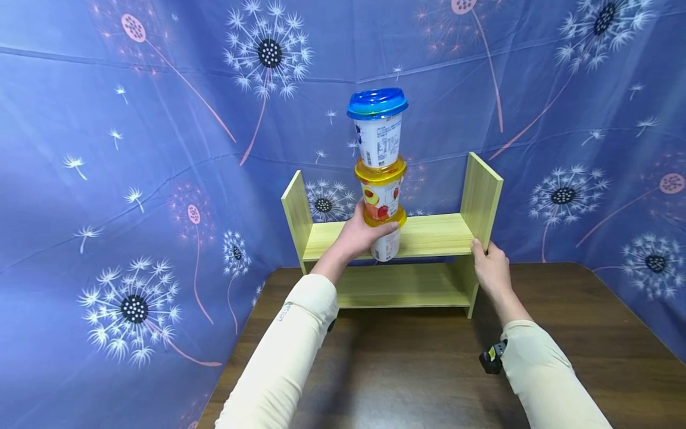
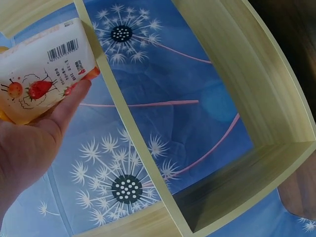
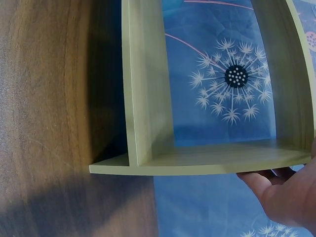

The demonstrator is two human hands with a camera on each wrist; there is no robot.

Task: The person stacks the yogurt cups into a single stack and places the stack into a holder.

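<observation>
A stack of three plastic-lidded cups rises from my left hand [image 1: 361, 233], which grips the bottom cup [image 1: 386, 245] just under its yellow lid. Above it sits a fruit-printed middle cup [image 1: 382, 199] with a yellow lid, then a white top cup [image 1: 382, 140] with a blue lid. The stack overlaps the front of the upper board of a light wooden shelf [image 1: 439, 235]; whether it touches the board I cannot tell. The left wrist view shows strawberry print and a barcode on one cup [image 2: 47, 69]. My right hand [image 1: 492, 268] holds the shelf's right side panel, thumb at its front edge.
The shelf's lower board [image 1: 402, 286] lies beneath the upper one, with side panels [image 1: 296, 217] at both ends. It stands on a brown wooden table [image 1: 418, 369]. Behind hangs a blue dandelion-print cloth [image 1: 177, 119].
</observation>
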